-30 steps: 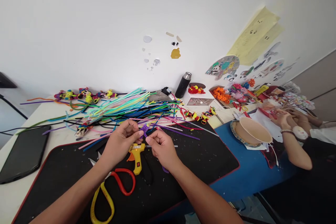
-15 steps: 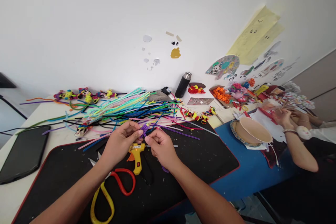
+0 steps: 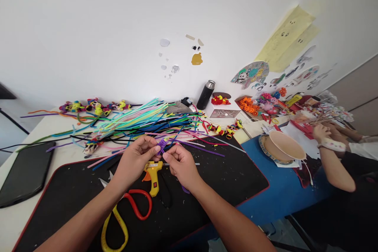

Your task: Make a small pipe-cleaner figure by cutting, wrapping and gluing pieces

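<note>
Between my hands is a purple coil of pipe cleaner (image 3: 162, 145) with a yellow bit at its top. My left hand (image 3: 141, 155) pinches the coil from the left between thumb and fingers. My right hand (image 3: 180, 163) is closed at its lower right, thumb and forefinger on a purple strand; more purple shows below that hand. Just under my fingers lies a yellow hot glue gun (image 3: 154, 179) with an orange trigger. Scissors (image 3: 138, 204) with one red and one yellow handle lie partly under my left forearm on the black mat (image 3: 183, 220).
A pile of coloured pipe cleaners (image 3: 132, 120) spreads behind my hands, with small pipe-cleaner figures (image 3: 97, 106) near the wall. A phone (image 3: 28, 173) lies left. A black flask (image 3: 206, 95) stands at the back. To the right are a bowl (image 3: 288, 145) and another person's arm (image 3: 336, 165).
My hands stay almost still on the purple coil. At the right, the other person's hand and forearm have shifted slightly.
</note>
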`<state>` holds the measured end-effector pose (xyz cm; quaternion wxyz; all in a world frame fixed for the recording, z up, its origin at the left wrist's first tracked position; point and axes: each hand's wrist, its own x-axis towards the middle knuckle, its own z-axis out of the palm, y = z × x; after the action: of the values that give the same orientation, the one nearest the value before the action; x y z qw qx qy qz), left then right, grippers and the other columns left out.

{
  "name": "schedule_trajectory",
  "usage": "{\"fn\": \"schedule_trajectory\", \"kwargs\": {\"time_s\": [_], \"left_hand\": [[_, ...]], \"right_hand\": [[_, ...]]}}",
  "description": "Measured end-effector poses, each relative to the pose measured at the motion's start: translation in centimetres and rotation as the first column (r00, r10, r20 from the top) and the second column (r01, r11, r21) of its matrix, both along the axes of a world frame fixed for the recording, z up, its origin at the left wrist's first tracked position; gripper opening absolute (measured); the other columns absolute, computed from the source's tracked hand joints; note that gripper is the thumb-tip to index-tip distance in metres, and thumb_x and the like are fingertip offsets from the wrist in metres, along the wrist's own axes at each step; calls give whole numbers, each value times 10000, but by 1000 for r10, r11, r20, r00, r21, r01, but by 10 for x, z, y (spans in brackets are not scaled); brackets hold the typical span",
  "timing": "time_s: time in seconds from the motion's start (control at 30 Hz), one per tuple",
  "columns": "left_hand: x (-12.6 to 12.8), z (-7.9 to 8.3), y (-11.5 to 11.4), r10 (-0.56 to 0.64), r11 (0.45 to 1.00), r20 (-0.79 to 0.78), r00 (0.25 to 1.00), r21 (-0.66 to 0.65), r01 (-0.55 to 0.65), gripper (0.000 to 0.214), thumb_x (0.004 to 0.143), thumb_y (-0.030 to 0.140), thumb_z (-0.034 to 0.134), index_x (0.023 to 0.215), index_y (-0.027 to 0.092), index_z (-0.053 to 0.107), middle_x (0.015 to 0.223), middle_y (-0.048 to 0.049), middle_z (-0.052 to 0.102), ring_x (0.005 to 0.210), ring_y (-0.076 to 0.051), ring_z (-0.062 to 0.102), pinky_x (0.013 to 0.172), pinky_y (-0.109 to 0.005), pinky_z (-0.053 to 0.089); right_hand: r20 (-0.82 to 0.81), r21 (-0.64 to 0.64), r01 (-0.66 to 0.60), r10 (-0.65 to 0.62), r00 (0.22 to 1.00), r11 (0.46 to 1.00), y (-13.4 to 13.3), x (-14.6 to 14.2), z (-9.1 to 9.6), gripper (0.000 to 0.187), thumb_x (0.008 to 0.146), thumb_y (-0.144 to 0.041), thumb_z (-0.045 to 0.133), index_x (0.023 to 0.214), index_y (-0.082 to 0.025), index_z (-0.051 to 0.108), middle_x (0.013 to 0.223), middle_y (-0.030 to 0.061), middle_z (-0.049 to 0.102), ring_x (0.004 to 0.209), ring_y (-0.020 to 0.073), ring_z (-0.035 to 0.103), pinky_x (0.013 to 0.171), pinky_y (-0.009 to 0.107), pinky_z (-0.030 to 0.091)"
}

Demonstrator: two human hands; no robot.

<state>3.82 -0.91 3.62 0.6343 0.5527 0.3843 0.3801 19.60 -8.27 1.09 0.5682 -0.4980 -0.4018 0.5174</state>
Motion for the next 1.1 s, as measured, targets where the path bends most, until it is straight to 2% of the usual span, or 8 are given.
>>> {"fn": "schedule_trajectory", "kwargs": {"time_s": [0.4,0.73,0.93,1.1], "left_hand": [[0,-4,0,12,1000,1,1000,-12,-12,523,693,623,910,925,215,679,762,0,748,638,-192,730,673,-335,635],[1,-2,-1,19,999,14,1000,-34,-18,508,677,606,936,893,212,699,756,-7,762,644,-198,736,698,-353,649],[1,-2,-2,21,998,20,1000,-57,-20,497,654,570,960,868,197,710,736,-3,756,620,-178,725,671,-317,638],[2,1,-3,53,998,42,998,-45,-51,546,639,620,950,877,199,699,750,1,755,612,-168,717,653,-312,637]], "right_hand": [[29,2,-6,6,1000,1000,0,0,1,411,871,-569,768,778,-225,564,457,-127,415,361,65,305,384,213,231],[-8,7,-11,11,1000,1000,-1,0,-2,426,855,-578,794,775,-223,573,464,-126,425,356,61,303,376,211,226],[-23,7,-24,25,999,1000,-1,0,-3,407,869,-559,789,792,-218,582,462,-127,432,351,60,304,370,207,222],[-24,16,-15,15,1000,1000,0,0,-4,435,862,-588,794,788,-217,578,461,-131,429,348,59,307,368,204,229]]}}
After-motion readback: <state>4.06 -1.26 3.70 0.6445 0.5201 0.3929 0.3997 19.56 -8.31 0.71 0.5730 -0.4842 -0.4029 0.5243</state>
